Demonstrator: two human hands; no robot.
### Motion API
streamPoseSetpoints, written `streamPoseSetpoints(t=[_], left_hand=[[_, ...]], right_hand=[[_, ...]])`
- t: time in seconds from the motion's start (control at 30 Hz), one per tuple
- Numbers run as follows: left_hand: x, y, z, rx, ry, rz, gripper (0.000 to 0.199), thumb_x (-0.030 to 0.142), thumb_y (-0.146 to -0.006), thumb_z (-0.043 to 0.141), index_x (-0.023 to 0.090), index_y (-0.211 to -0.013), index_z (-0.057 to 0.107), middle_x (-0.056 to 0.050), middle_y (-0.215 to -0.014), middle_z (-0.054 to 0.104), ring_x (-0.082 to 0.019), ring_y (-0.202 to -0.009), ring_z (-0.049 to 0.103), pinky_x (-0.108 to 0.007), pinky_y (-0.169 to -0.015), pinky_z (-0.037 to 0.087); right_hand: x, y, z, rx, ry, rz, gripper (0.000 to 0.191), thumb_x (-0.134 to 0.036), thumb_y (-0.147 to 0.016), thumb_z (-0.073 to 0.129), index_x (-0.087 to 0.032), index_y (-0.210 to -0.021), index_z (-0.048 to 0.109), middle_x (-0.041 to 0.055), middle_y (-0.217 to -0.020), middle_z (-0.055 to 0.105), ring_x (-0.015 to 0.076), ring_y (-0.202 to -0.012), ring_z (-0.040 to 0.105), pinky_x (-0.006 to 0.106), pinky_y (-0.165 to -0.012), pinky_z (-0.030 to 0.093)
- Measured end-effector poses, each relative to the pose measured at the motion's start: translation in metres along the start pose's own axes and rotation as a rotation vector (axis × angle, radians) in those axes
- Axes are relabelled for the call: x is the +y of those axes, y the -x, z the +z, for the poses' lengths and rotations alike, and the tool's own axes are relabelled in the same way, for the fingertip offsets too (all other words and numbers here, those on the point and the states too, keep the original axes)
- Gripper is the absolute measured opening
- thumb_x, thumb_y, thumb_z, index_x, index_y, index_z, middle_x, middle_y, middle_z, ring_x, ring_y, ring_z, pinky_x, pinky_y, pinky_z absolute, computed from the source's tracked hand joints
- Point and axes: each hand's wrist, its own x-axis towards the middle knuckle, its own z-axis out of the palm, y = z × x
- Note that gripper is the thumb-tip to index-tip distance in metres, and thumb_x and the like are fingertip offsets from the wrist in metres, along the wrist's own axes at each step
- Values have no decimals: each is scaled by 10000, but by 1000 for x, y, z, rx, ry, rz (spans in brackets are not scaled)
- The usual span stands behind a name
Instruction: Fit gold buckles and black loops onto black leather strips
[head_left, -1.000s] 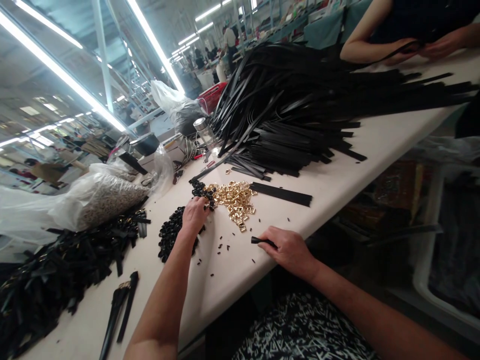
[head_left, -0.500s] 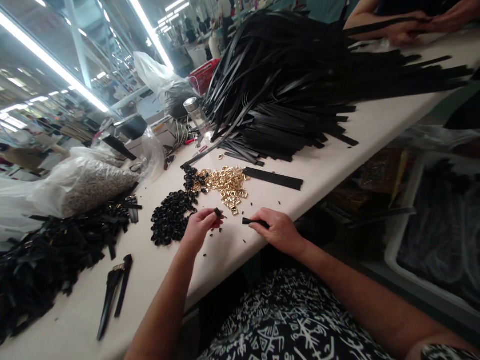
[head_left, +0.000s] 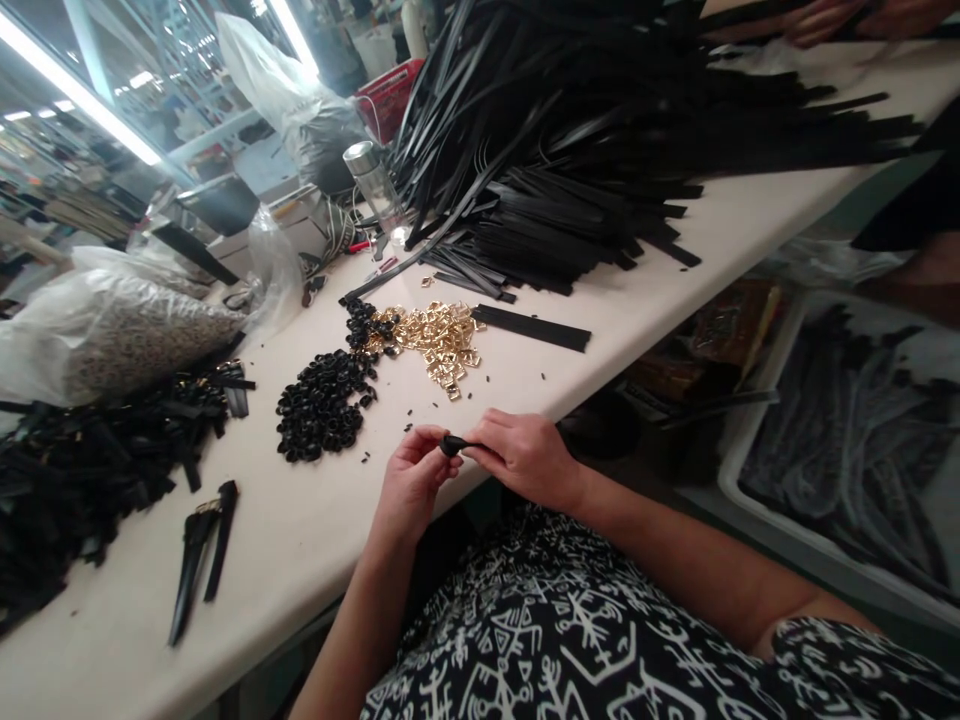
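My left hand pinches a small black loop at the table's front edge. My right hand is closed on a black strap whose end meets the loop between my fingertips. How far the strap passes into the loop is hidden by my fingers. Just beyond my hands lie a heap of small black loops and a pile of gold metal buckles. A few flat black straps lie to the right of the buckles.
A big bundle of black straps covers the back of the table. A glass bottle stands beside it. At left are finished-looking strap pieces and a plastic bag. A co-worker's hands show at top right. A white bin stands below.
My hands have come together, bringing the strap end to the black loop. Both are now lower in view, nearer my body, and the camera has tilted down slightly.
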Motion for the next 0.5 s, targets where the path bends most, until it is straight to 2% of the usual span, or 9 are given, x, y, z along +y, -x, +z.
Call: streamPoseSetpoints(t=[0.17,0.33,0.4,0.5], left_hand=[[0,9,-8,-27,-18,-55,330,328,-643,836,161,-890,695,-25,-801,704,-128,-697,675,-219,-660,551],[-5,15,-23,-81,-95,-192,386,384,-637,862,146,-893,697,-32,-761,706,-112,-616,652,-204,-607,535],[-9,18,-26,-112,-131,-199,354,367,-672,847,162,-908,682,-8,-730,687,-93,-588,623,-187,-579,506],[-18,21,-23,-134,-199,-109,283,316,-708,829,182,-887,656,25,-692,655,-82,-595,588,-182,-593,484]], right_hand=[[-2,3,0,-31,30,-47,254,-287,-1004,486,-170,-861,661,28,-761,622,138,-679,573,256,-589,347],[-6,13,3,-135,-2,-133,253,-298,-1006,478,-179,-880,662,34,-775,653,150,-694,609,254,-596,386],[-6,19,7,-160,-89,-81,242,-360,-1002,498,-179,-1026,657,46,-857,702,160,-749,653,243,-633,436],[-6,29,14,-185,-201,96,457,-474,-981,516,-160,-1313,535,79,-993,735,186,-807,696,259,-695,499]])
